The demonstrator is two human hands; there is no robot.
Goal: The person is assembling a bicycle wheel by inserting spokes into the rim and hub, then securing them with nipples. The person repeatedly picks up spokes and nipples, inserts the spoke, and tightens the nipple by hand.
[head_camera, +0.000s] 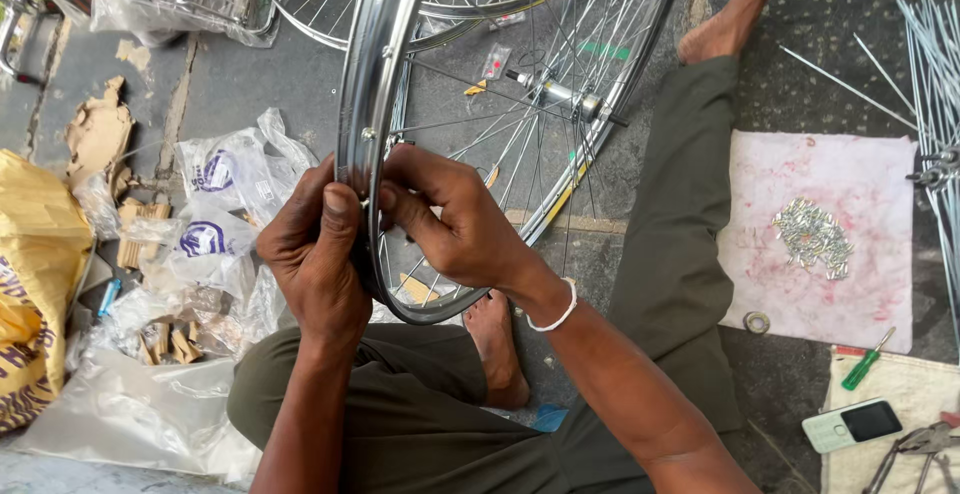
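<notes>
A silver wheel rim (372,74), a pink-stained white cloth (800,284), a yellow sack (35,274), a green-handled screwdriver (866,359).

Floor: I sit on grey paved ground (250,79) with visible joints.
Left side: a yellow sack (35,284), clear plastic bags (215,214) and torn cardboard (98,132) lie beside me.
Right side: a pink-stained cloth (800,274) holds a pile of small metal nipples (812,237); loose spokes (935,74) lie beyond it.
Near right: a green screwdriver (866,359), a phone (852,424) and pliers (915,449).
Light: even daylight.
</notes>
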